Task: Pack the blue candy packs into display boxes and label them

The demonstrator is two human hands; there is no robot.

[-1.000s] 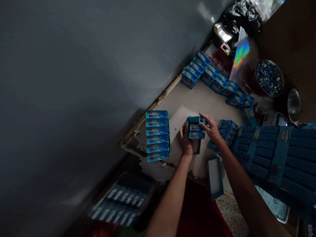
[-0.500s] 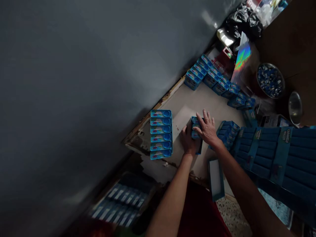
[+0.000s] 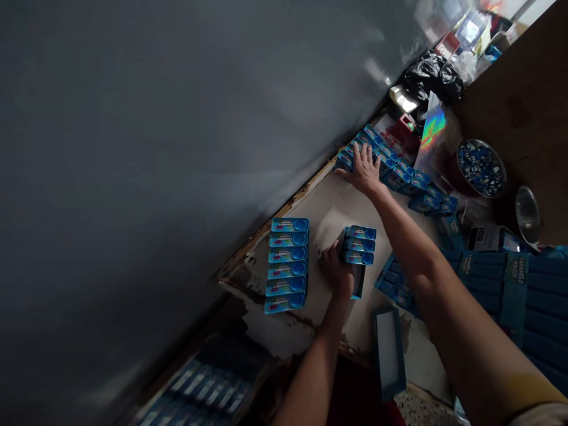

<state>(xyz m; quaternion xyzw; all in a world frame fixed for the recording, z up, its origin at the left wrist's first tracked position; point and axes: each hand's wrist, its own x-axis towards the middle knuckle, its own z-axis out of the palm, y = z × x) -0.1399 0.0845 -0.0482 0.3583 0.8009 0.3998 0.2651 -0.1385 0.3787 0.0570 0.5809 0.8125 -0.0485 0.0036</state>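
Observation:
My left hand (image 3: 336, 266) is wrapped round the left side of a blue carton (image 3: 358, 284), steadying it on the worktable. Three small blue caramel packs (image 3: 360, 245) stand side by side in its far part; the near part shows a dark gap. Farther off, my right hand (image 3: 364, 168) reaches over a group of similar blue packs (image 3: 390, 163) lined up by the wall. Its fingers are spread over them, and I see nothing held. To the left stands a filled row of blue packs (image 3: 287, 266).
A blue carton lid or tray (image 3: 389, 349) with a pale inside lies at the near edge. Stacked full cartons (image 3: 510, 290) are at right. Behind them stand a bowl of wrapped sweets (image 3: 481, 167) and a metal bowl (image 3: 527, 214). A grey wall (image 3: 177, 148) borders the worktable (image 3: 319, 204).
My right hand has left the packs in the carton and moved away to the packs by the wall. My left hand stays on the carton. The view has shifted slightly.

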